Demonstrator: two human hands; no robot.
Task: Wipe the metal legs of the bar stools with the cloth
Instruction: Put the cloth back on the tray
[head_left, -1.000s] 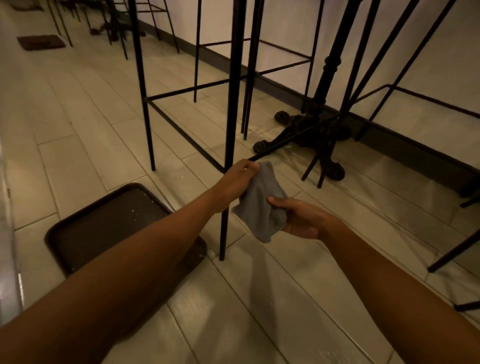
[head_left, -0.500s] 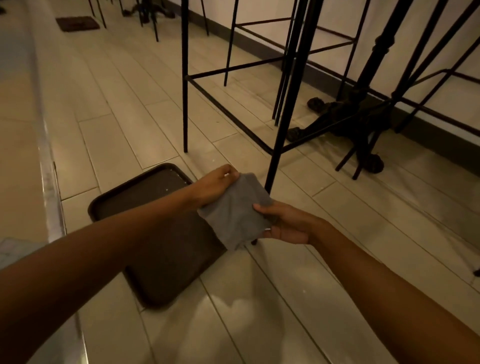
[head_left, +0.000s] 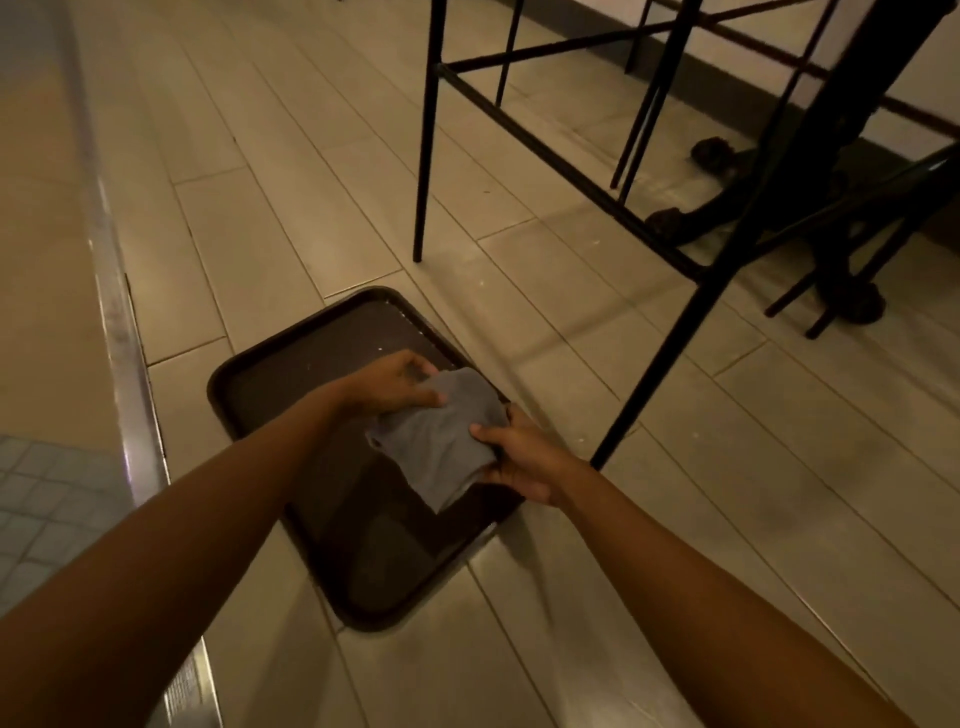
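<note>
Head view: at lower centre, one soft, creased grey cloth (head_left: 441, 436) hangs between two hands over one dark brown rectangular tray (head_left: 322, 353) with rounded corners, which lies on pale, plank-shaped floor tiles (head_left: 727, 467). The left hand (head_left: 395, 387) pinches the cloth's upper edge with curled fingers (head_left: 431, 397). The right hand (head_left: 519, 457) grips its right side. Thin, straight black metal stool legs (head_left: 660, 332) stand at upper right, apart from the cloth.

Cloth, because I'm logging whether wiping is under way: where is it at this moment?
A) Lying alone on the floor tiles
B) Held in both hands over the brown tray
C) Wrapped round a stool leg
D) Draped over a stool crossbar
B: the left hand and right hand both hold the cloth over the tray, apart from the nearest stool leg.
</note>
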